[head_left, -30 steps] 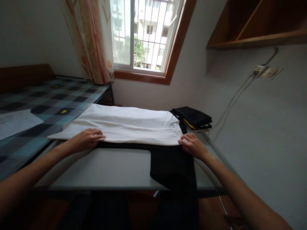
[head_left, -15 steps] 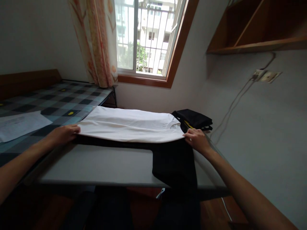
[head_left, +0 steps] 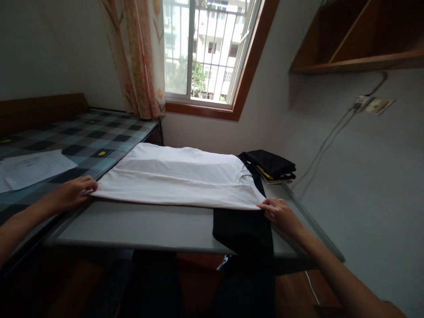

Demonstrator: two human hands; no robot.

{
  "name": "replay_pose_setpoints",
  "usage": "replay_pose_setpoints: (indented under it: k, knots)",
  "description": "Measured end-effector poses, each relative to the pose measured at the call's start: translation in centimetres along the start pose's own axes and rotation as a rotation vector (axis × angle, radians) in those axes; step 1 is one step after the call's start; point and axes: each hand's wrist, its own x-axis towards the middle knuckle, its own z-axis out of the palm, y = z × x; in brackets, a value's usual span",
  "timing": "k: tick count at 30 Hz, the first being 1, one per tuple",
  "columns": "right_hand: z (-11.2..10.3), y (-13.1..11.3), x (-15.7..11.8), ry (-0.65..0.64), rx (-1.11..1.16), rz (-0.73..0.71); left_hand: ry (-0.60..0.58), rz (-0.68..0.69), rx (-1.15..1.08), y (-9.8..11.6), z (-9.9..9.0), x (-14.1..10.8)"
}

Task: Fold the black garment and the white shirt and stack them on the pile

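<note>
A white shirt (head_left: 179, 181) with black sleeves is spread over the light-topped table (head_left: 139, 225). My left hand (head_left: 74, 191) pinches its near left corner, just past the table's left edge. At the near right corner, by the shoulder, my right hand (head_left: 280, 214) grips the same near edge between thumb and fingers. The edge is stretched straight between both hands. One black sleeve (head_left: 243, 227) comes out from under the white cloth and droops over the table's front edge. Part of the other black sleeve shows behind the neckline.
Folded black cloth with something yellow (head_left: 271, 165) sits at the table's far right corner. To the left, a checked bed (head_left: 99, 132) bears white paper sheets (head_left: 36, 168). A cable runs down the right wall from a socket (head_left: 374, 105). Overhead hangs a wooden shelf (head_left: 357, 62).
Both hands have drawn the shirt's near edge towards me and further apart. The white cloth now covers the black strip that showed along the near side.
</note>
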Motion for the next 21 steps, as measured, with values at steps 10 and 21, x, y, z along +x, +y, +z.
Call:
replay_pose_setpoints:
  k: [10,21]
  knots:
    - [-2.8,-1.6,-0.2,-0.175,0.394,0.091,-0.272,-0.12,-0.178,-0.5,-3.0,-0.9]
    - [0.3,-0.8,7.5,-0.014,0.402,0.241,0.009,0.3,-0.417,14.5,-1.1,9.3]
